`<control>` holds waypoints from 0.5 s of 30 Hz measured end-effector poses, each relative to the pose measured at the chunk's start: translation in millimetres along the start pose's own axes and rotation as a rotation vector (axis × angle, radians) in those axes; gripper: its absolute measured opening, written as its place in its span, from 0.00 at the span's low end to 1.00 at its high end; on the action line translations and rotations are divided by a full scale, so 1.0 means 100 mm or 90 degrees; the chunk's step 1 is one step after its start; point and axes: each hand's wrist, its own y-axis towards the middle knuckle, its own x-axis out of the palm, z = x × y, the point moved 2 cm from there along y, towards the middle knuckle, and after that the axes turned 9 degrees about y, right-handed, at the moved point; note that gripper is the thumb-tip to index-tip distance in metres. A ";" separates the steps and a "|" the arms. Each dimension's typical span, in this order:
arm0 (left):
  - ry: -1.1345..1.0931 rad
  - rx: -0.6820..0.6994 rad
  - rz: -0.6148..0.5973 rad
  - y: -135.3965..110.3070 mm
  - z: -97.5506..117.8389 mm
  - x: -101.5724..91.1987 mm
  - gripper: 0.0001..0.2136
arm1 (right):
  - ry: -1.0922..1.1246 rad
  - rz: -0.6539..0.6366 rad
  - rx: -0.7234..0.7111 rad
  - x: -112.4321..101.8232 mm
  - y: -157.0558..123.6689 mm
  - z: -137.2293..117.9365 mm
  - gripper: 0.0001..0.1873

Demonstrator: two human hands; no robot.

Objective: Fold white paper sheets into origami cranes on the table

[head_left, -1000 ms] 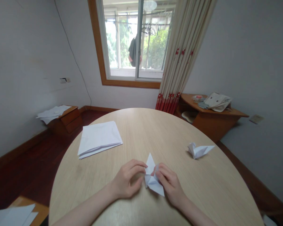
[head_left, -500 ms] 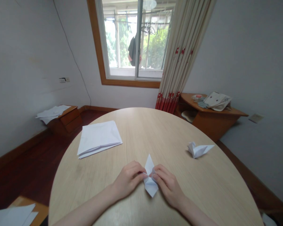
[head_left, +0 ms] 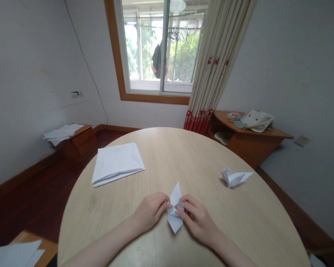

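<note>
A small piece of folded white paper [head_left: 174,222], pointed at its far and near ends, is held between my hands just above or on the round wooden table [head_left: 167,148]. My left hand [head_left: 151,209] pinches its left edge between thumb and fingers. On the other side, my right hand [head_left: 199,217] grips the right edge, with the thumb near the middle creases. The fingertips partly cover the paper's centre. To the right lies another folded paper figure [head_left: 235,178] with a pointed end, apart from both hands.
A stack of white paper sheets [head_left: 118,163] lies at the table's left. Beyond the table stand a low cabinet [head_left: 85,142] with papers and a corner desk [head_left: 245,146] with a bag [head_left: 257,120]. More white sheets [head_left: 15,254] rest on a surface at lower left.
The folded paper has turned slightly between my hands, its near tip shifting left. My fingers have shifted a little along its edges.
</note>
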 end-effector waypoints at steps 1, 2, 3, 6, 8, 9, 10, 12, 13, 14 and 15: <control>0.001 -0.006 -0.009 0.00 0.00 0.00 0.14 | -0.004 -0.005 -0.001 -0.01 0.00 0.00 0.09; 0.001 -0.009 -0.016 0.00 0.00 0.00 0.14 | -0.007 -0.007 -0.001 -0.01 0.00 0.01 0.09; 0.003 -0.009 -0.019 0.01 0.00 0.00 0.14 | -0.010 -0.004 0.000 -0.02 0.00 0.01 0.09; 0.009 -0.011 -0.018 0.01 0.01 -0.01 0.15 | -0.015 0.018 0.009 -0.03 0.00 0.03 0.10; 0.028 -0.021 -0.003 0.00 0.01 -0.02 0.15 | -0.020 0.036 0.027 -0.03 0.00 0.04 0.11; 0.043 -0.025 0.014 0.00 0.01 -0.03 0.15 | -0.025 0.046 0.039 -0.03 0.00 0.04 0.12; 0.061 -0.028 0.038 0.00 0.01 -0.05 0.15 | -0.030 0.056 0.050 -0.04 0.00 0.05 0.13; 0.083 -0.025 0.093 -0.01 0.01 -0.08 0.16 | -0.037 0.075 0.063 -0.05 0.01 0.05 0.15; 0.078 -0.018 0.112 -0.02 0.02 -0.10 0.17 | -0.039 0.083 0.066 -0.05 0.01 0.05 0.15; 0.057 -0.006 0.117 -0.03 0.02 -0.11 0.18 | -0.040 0.088 0.066 -0.05 0.01 0.05 0.16; 0.019 0.007 0.105 -0.04 0.03 -0.12 0.18 | -0.042 0.091 0.064 -0.05 0.01 0.05 0.16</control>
